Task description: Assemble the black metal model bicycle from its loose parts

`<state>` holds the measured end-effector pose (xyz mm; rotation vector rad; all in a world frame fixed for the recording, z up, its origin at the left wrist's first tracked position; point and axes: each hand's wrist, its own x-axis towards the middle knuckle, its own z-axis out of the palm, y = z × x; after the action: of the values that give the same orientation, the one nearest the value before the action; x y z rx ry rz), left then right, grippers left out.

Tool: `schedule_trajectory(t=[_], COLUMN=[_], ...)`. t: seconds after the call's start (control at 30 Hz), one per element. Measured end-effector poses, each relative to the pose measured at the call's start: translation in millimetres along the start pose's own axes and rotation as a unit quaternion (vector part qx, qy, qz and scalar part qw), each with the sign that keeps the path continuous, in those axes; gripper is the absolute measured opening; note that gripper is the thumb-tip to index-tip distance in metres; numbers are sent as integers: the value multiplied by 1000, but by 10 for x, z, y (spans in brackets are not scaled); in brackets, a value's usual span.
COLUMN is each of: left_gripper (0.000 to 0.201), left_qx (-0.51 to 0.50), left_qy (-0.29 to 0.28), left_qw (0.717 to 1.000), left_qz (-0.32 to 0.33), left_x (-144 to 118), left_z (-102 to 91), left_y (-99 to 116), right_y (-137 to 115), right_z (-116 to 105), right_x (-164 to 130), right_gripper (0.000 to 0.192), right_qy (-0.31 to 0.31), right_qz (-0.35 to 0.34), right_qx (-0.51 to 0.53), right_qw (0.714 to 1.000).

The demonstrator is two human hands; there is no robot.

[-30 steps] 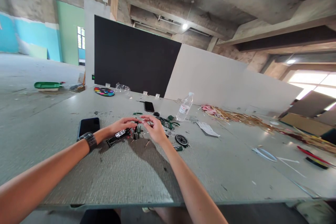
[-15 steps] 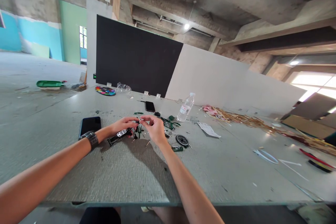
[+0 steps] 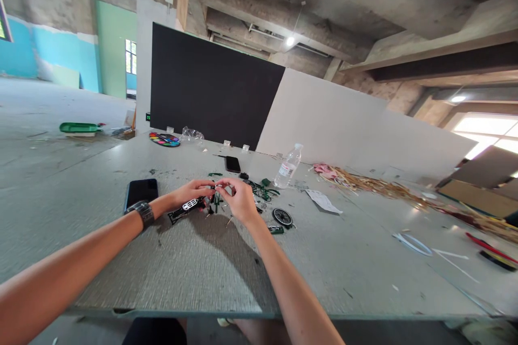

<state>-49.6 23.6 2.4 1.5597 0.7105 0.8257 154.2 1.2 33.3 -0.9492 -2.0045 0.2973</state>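
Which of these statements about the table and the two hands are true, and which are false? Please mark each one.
1. The left hand and the right hand meet over small dark model parts on the table. True.
2. A watch is worn on the right wrist. False: it is on the left wrist.
3. The plastic water bottle lies on its side. False: it stands upright, beyond the hands.
4. A dark phone lies flat beside the left forearm. True.
5. A small black wheel lies on the table to the right of the right hand. True.
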Motion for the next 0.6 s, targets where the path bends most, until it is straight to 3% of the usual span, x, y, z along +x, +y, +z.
schedule_trajectory(t=[0.3,0.6], left_gripper=[55,47], left_qx=[17,47], left_qy=[7,3], left_qw=[1000,999], left_qz=[-3,24], left_x=[5,4], left_z=[7,-18], left_y=[11,1], right_y=[2,25], right_z=[-37,-13], right_x=[2,-21], right_gripper=[17,28], right_qy=[-32,-17], right_qz=[-47,-85], right_qx=[-51,-85], right_qw=[997,993])
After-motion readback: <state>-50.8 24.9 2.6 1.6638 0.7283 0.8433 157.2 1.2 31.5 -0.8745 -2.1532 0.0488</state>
